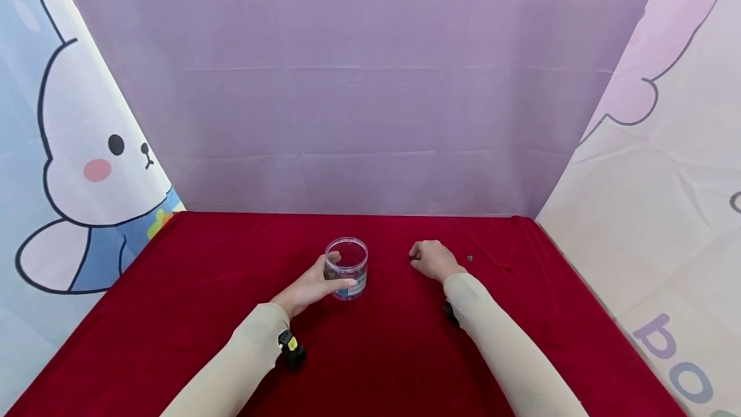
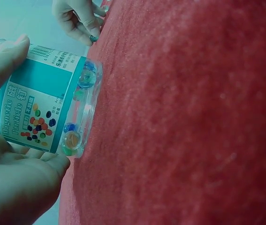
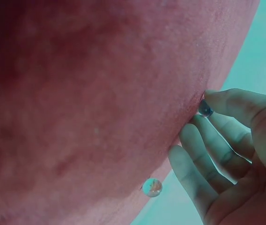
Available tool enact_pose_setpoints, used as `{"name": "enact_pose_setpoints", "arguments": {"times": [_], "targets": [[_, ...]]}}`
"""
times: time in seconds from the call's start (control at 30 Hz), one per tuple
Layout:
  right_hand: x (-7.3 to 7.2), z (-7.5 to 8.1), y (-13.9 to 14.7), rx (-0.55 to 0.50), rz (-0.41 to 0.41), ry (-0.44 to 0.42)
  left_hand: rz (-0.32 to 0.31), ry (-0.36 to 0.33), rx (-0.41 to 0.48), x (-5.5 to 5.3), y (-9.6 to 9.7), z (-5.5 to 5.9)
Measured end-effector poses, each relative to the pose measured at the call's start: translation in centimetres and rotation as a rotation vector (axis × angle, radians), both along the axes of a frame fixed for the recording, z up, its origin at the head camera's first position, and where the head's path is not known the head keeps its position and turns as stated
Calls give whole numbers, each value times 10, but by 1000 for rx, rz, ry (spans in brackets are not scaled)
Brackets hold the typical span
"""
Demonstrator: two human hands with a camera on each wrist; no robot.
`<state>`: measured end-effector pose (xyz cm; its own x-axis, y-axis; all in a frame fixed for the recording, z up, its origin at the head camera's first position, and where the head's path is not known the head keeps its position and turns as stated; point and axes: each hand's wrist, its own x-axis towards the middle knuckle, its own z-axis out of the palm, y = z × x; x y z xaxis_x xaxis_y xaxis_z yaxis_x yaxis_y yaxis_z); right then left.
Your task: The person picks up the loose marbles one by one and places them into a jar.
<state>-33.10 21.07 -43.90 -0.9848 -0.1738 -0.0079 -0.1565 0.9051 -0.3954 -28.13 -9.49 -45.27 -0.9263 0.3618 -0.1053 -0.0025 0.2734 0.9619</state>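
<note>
In the head view my left hand grips a clear plastic jar that stands open at the top. Its blue label, seen in the left wrist view, reads "Magnetic Particle". Several colourful glassy magnet beads lie at the jar's bottom. To the right, my right hand is low over the red cloth. Its thumb and index finger pinch a dark glassy bead close to the cloth, and the other fingers are bent beside it. A clear bead with an orange centre sits on the cloth near those fingers.
A red velvety cloth covers the table. Behind it hangs a lilac curtain, with a cartoon-printed panel on the left and a pale printed panel on the right. Each wrist carries a black camera.
</note>
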Motion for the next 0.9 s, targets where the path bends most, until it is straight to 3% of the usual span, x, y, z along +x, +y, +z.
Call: {"name": "enact_pose_setpoints", "arguments": {"times": [0.9], "targets": [[4,-1,1,-8,-16,20,0,19,10,2,1,2]]}}
